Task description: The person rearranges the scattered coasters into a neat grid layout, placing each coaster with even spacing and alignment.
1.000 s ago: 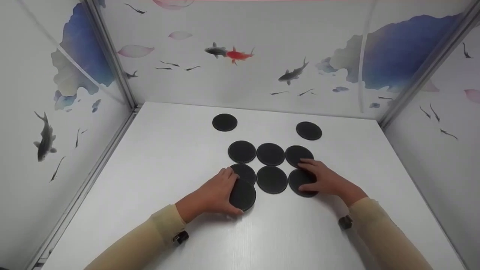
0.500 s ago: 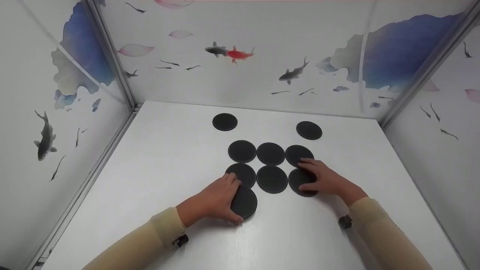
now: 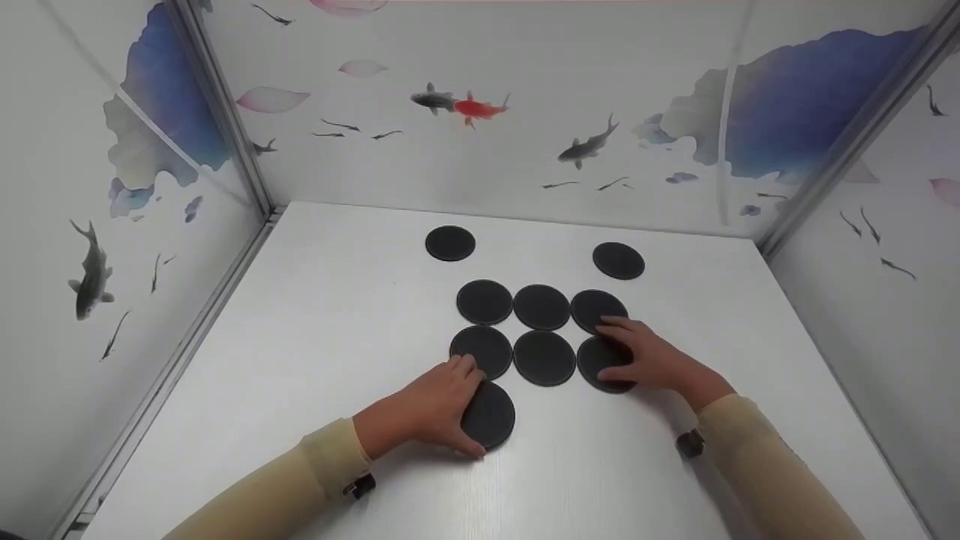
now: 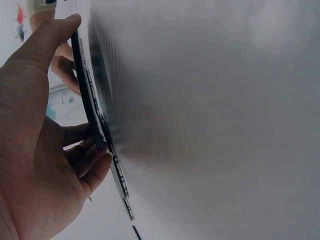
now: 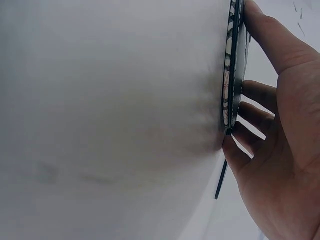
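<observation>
Under the left hand (image 3: 429, 405) a black disc (image 3: 491, 415) is gripped at its edge, flat on the desk (image 3: 315, 315). Right hand (image 3: 645, 358) is laid w/ fingers spread on the grid's right discs (image 3: 598, 358). Six discs are gridded; approx. two far discs (image 3: 450, 244) are left.

No text, label, brand, number or sign can be read anywhere on the discs, table or painted walls.

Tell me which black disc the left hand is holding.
The left hand grips the nearest disc, the lone one below the grid's left column, closest to the person.
</observation>
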The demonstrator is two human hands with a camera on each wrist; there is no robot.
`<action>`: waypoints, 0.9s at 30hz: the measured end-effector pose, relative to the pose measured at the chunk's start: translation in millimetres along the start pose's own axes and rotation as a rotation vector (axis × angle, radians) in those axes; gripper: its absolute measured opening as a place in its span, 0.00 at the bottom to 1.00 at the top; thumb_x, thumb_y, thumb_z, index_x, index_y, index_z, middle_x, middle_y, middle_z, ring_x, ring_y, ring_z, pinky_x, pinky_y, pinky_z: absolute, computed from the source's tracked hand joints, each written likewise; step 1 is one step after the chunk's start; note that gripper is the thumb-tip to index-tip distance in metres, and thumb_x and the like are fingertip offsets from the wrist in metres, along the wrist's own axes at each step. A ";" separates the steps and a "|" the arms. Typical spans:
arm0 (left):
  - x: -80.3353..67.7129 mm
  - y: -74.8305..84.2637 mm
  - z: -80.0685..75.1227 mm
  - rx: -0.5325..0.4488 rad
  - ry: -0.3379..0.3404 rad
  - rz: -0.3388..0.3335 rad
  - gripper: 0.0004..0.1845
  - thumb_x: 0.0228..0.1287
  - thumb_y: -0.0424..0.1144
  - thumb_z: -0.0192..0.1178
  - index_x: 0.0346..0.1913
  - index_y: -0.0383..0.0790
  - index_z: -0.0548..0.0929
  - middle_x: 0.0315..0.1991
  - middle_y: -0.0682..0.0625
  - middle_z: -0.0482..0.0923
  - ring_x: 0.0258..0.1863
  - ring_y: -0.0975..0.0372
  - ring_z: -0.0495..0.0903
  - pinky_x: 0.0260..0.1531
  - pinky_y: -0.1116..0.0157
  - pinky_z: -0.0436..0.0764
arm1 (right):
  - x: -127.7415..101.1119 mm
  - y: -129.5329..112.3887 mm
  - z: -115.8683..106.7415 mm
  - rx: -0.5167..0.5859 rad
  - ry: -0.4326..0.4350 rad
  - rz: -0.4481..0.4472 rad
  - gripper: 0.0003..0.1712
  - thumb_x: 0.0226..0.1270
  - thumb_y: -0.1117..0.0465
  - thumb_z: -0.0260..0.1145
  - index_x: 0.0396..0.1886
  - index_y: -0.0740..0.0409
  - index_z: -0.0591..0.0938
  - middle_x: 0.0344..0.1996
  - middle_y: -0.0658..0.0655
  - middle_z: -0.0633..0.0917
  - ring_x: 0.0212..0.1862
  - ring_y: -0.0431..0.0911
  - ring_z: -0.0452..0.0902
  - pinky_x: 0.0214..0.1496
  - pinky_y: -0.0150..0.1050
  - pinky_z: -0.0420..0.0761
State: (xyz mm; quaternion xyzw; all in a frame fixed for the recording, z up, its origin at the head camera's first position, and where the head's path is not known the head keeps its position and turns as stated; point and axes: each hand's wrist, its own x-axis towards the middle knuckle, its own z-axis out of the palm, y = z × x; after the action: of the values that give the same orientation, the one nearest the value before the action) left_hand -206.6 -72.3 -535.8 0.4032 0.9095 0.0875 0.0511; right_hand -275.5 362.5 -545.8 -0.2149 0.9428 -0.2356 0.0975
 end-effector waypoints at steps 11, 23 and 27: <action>-0.5 -1.8 1.6 0.015 -0.004 0.013 0.60 0.49 0.78 0.77 0.73 0.34 0.75 0.59 0.47 0.69 0.56 0.58 0.70 0.62 0.59 0.79 | 0.2 -3.1 -1.7 -0.007 -0.002 0.001 0.53 0.68 0.37 0.81 0.84 0.58 0.73 0.86 0.64 0.64 0.84 0.69 0.57 0.81 0.69 0.65; -1.2 -0.8 1.8 0.001 -0.032 -0.010 0.61 0.49 0.77 0.79 0.76 0.36 0.73 0.62 0.46 0.69 0.59 0.57 0.70 0.66 0.59 0.78 | -0.1 -0.4 -0.8 0.016 0.001 -0.004 0.53 0.67 0.39 0.82 0.84 0.58 0.73 0.85 0.64 0.64 0.85 0.68 0.56 0.82 0.68 0.64; -1.1 -1.2 2.5 -0.005 -0.034 -0.012 0.62 0.49 0.77 0.79 0.76 0.36 0.73 0.62 0.47 0.69 0.59 0.58 0.70 0.66 0.59 0.78 | -0.7 -1.5 -1.3 0.022 0.002 -0.011 0.53 0.67 0.40 0.83 0.83 0.59 0.73 0.85 0.65 0.64 0.85 0.68 0.56 0.82 0.68 0.64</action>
State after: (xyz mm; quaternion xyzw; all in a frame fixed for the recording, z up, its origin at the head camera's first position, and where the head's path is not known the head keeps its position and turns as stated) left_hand -206.3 -73.6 -538.5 0.3989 0.9107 0.0827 0.0679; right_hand -274.7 362.2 -543.9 -0.2188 0.9391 -0.2465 0.0977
